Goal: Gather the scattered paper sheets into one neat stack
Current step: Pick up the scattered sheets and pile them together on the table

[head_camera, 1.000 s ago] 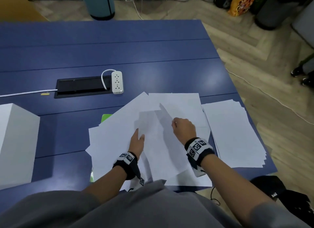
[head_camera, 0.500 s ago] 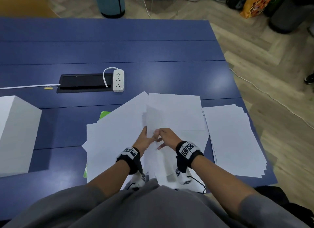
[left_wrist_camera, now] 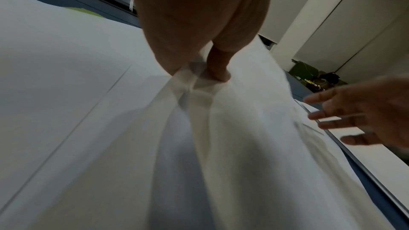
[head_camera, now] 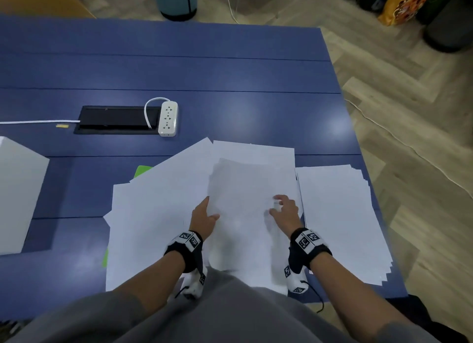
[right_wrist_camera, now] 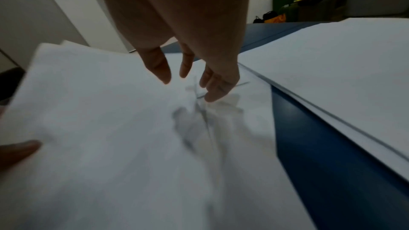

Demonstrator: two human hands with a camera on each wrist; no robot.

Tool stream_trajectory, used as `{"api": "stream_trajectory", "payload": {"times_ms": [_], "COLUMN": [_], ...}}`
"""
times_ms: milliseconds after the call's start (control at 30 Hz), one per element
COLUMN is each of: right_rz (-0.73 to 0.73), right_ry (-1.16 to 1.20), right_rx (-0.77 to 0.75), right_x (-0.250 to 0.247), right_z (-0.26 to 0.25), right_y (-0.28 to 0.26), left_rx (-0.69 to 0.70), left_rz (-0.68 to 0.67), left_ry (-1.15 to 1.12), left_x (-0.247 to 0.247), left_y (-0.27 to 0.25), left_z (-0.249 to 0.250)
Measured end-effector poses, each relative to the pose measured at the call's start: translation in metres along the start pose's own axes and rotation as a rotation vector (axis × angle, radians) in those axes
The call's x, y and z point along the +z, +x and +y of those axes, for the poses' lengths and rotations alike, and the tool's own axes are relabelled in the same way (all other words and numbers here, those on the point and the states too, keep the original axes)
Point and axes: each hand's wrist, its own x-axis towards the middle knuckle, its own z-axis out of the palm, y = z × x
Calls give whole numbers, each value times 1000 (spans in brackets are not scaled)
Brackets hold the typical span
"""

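Several white sheets (head_camera: 153, 214) lie fanned over the near part of the blue table (head_camera: 204, 69). A squared-up stack (head_camera: 340, 214) sits to their right, seen also in the right wrist view as the stack (right_wrist_camera: 332, 67). My left hand (head_camera: 210, 209) pinches the left edge of one top sheet (head_camera: 245, 189). In the left wrist view the sheet (left_wrist_camera: 232, 128) bunches under the thumb of my left hand (left_wrist_camera: 203, 74). My right hand (head_camera: 277, 205) hovers over the sheet's right side with fingers spread. In the right wrist view my right hand (right_wrist_camera: 188, 83) holds nothing above the sheet (right_wrist_camera: 99, 111).
A green folder (head_camera: 143, 170) peeks out from under the fanned sheets. A white power strip (head_camera: 167, 118) lies beside a black cable hatch (head_camera: 115, 120) further back. A white box (head_camera: 15, 202) stands at the left edge. The table's right edge is just past the stack.
Half a second ago both hands met at the sheet's near middle. They have moved apart: the left to the sheet's left edge, the right out over its right side with fingers spread.
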Motion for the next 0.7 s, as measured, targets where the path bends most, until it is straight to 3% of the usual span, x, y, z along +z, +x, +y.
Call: {"api": "stream_trajectory", "payload": {"times_ms": [100,300,467,700], "right_rz": [29,-134,47,184], "right_ry": [165,662,571,196], "right_rx": [21,-23,-49,16], "right_x": [-15,-53,-95,-152], "right_z": [9,11,17,45], "right_y": [7,3,8,29], "left_rx": [78,87,36,7], "left_rz": [-28,-109,-255,-540], "left_ry": [-121,-307,-364,93], "left_x": [-7,12,53,126], "left_y": [-4,9,15,20], "left_z": [27,73,101,120]}}
